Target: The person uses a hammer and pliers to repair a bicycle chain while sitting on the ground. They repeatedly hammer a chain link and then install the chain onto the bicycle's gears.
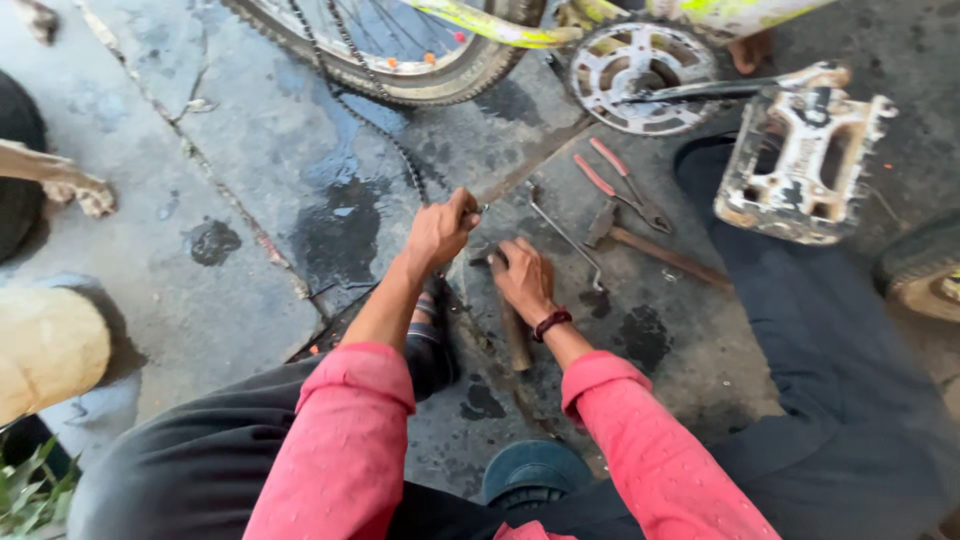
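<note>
- Pink sleeves (345,440) lead to both hands.
- Left hand (438,232) pinches the loose bicycle chain (400,150), off its chainring (640,75).
- Right hand (522,280) grips a hammer (513,335); chain not yet refitted.

Stained, cracked concrete floor (230,150): red-handled pliers (620,185), hammer (655,250), thin metal rod (565,240) far right; bike chain (385,130) far centre.

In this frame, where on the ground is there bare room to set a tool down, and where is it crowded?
Bare concrete lies left of the left hand, between the dark wet stain and the black bicycle chain. Another bare patch sits below the wooden-handled hammer, beside the right hand. Crowded: around the red-handled pliers, thin metal rod and silver chainring.
</note>
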